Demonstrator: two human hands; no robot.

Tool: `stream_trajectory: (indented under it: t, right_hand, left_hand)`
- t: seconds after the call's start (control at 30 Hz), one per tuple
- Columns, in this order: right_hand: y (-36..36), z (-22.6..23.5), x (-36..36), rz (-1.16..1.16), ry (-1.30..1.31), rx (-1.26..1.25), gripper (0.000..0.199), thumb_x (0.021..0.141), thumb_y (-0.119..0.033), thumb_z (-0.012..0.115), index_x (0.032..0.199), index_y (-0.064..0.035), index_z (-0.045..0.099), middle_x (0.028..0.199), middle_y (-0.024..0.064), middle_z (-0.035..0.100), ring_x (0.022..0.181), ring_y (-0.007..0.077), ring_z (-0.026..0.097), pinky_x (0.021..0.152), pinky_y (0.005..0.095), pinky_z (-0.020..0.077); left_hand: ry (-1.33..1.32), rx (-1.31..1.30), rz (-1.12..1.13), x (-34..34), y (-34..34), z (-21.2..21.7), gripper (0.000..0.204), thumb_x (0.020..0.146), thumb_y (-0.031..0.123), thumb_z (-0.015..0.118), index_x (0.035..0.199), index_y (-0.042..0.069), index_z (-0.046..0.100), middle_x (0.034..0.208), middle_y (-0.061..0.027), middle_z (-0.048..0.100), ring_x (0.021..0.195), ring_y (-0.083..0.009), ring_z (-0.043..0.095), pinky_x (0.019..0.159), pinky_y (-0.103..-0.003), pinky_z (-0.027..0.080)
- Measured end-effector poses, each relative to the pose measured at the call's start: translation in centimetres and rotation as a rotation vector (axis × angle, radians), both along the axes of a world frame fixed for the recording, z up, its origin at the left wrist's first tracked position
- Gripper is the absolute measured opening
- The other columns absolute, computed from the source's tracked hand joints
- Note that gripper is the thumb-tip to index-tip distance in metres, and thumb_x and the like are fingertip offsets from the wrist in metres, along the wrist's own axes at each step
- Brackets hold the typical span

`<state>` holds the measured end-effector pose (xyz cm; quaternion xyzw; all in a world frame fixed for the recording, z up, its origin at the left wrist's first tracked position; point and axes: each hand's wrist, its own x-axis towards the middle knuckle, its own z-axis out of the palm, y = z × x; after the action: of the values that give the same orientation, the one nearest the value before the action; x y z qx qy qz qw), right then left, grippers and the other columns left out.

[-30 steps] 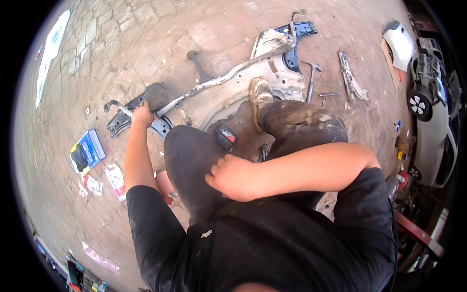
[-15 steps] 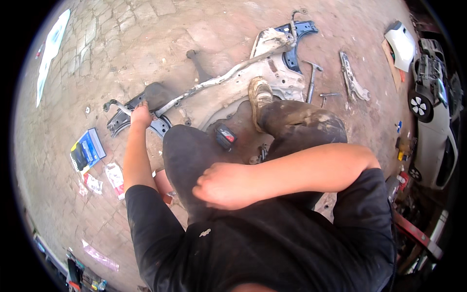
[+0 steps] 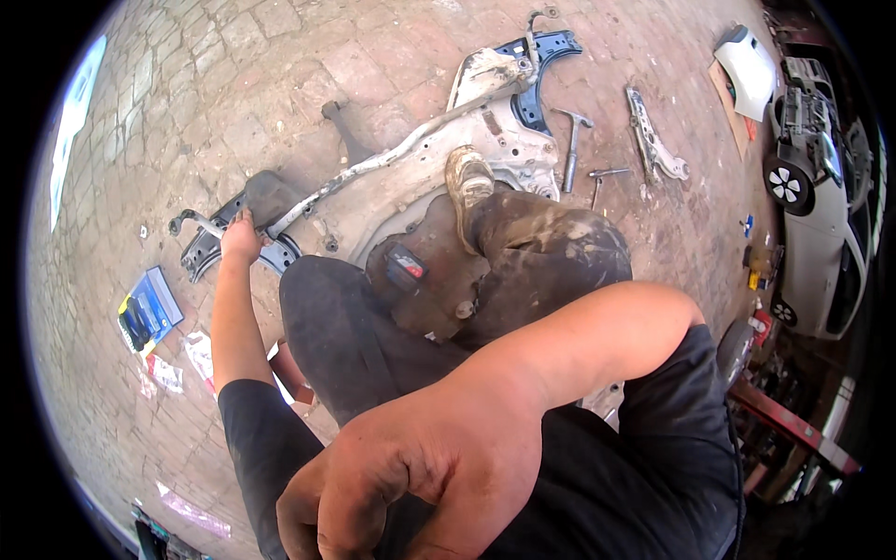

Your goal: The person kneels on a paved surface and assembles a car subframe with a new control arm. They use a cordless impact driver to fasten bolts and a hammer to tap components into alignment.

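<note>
Brick paving: reddish-grey floor (image 3: 280,56), dusty, carrying all the parts and tools; the person sits or crouches low over it.
Subframe: a long pale metal car subframe (image 3: 411,159) lies flat on the floor, running from lower left up to the upper right, with dark blue brackets at both ends.
Left hand: left hand (image 3: 241,238) reaches out straight-armed to the near end of the subframe, resting on the dark bracket (image 3: 210,247) there; fingers look curled over its edge, seemingly to hold that end down, though how firm the grip is I cannot tell.
Right hand: right hand (image 3: 411,485) is drawn in close under the camera, in front of the chest, fingers clenched loosely inward; nothing shows inside them, so whether they hold anything small I cannot tell.
Foot: a muddy shoe (image 3: 467,182) is planted on the middle of the subframe, which would pin it against sliding while the arm steadies the end.
Knees: dark soiled trousers (image 3: 523,261) fill the middle; a small black and red object (image 3: 404,269) lies between the legs.
Tools: a hammer (image 3: 571,140) and a smaller bar tool (image 3: 602,177) lie just right of the subframe, within reach; a pale control arm (image 3: 653,140) lies further right.
Left side: a blue box (image 3: 149,308) with dark items and scraps of paper sit near the left elbow.
Far right: a white car (image 3: 821,215) stands well apart, front stripped.
</note>
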<state>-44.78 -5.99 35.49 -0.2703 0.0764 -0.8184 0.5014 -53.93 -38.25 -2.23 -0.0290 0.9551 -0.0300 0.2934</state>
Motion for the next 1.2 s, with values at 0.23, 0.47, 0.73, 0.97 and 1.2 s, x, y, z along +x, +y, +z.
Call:
stream_trajectory:
  t: [0.23, 0.47, 0.73, 0.97, 1.2]
  right_hand:
    - [-0.4, -0.1, 1.2, -0.018, -0.076, -0.142, 0.017, 0.094, -0.004, 0.065, 0.107, 0.0056, 0.070, 0.113, 0.0165, 0.063, 0.105, 0.0240, 0.062, 0.087, 0.0335, 0.0513]
    - [-1.4, -0.5, 1.5, -0.203, 0.036, -0.169, 0.016, 0.093, -0.005, 0.066, 0.104, 0.0062, 0.070, 0.109, 0.0166, 0.064, 0.104, 0.0260, 0.062, 0.087, 0.0348, 0.0510]
    - [0.0, 0.4, 0.1, 0.037, 0.101, 0.092, 0.017, 0.089, -0.017, 0.073, 0.097, -0.0022, 0.071, 0.092, 0.0087, 0.065, 0.100, 0.0191, 0.060, 0.084, 0.0319, 0.0479]
    - [-0.6, 0.3, 0.6, -0.058, -0.020, -0.044, 0.016, 0.091, -0.008, 0.068, 0.101, 0.0035, 0.071, 0.102, 0.0142, 0.064, 0.102, 0.0241, 0.061, 0.086, 0.0351, 0.0499]
    - [-0.3, -0.8, 0.5, -0.258, 0.208, 0.085, 0.011, 0.085, -0.008, 0.066, 0.092, 0.0001, 0.069, 0.088, 0.0098, 0.065, 0.089, 0.0202, 0.061, 0.078, 0.0336, 0.0489]
  left_hand:
    - [0.014, 0.004, -0.016, 0.1, 0.1, 0.3, 0.091, 0.077, 0.026, 0.084, 0.151, 0.004, 0.037, 0.145, -0.0174, 0.053, 0.137, -0.0312, 0.048, 0.110, -0.040, 0.045]
    - [-0.023, 0.022, 0.008, -0.1, 0.3, 0.9, 0.089, 0.077, 0.026, 0.084, 0.150, 0.003, 0.038, 0.146, -0.0165, 0.053, 0.137, -0.0306, 0.048, 0.110, -0.040, 0.044]
    - [-0.043, 0.012, 0.005, -0.2, 0.3, 0.8, 0.092, 0.078, 0.026, 0.084, 0.152, 0.002, 0.035, 0.151, -0.0145, 0.048, 0.139, -0.0295, 0.047, 0.111, -0.039, 0.044]
    - [-0.059, 0.014, 0.019, -0.2, 0.3, 0.8, 0.091, 0.078, 0.026, 0.084, 0.152, 0.002, 0.035, 0.151, -0.0148, 0.048, 0.139, -0.0292, 0.047, 0.111, -0.038, 0.044]
    - [-0.047, 0.016, 0.019, -0.2, 0.6, 1.0, 0.090, 0.077, 0.025, 0.084, 0.150, 0.002, 0.037, 0.149, -0.0140, 0.050, 0.138, -0.0297, 0.047, 0.110, -0.039, 0.044]
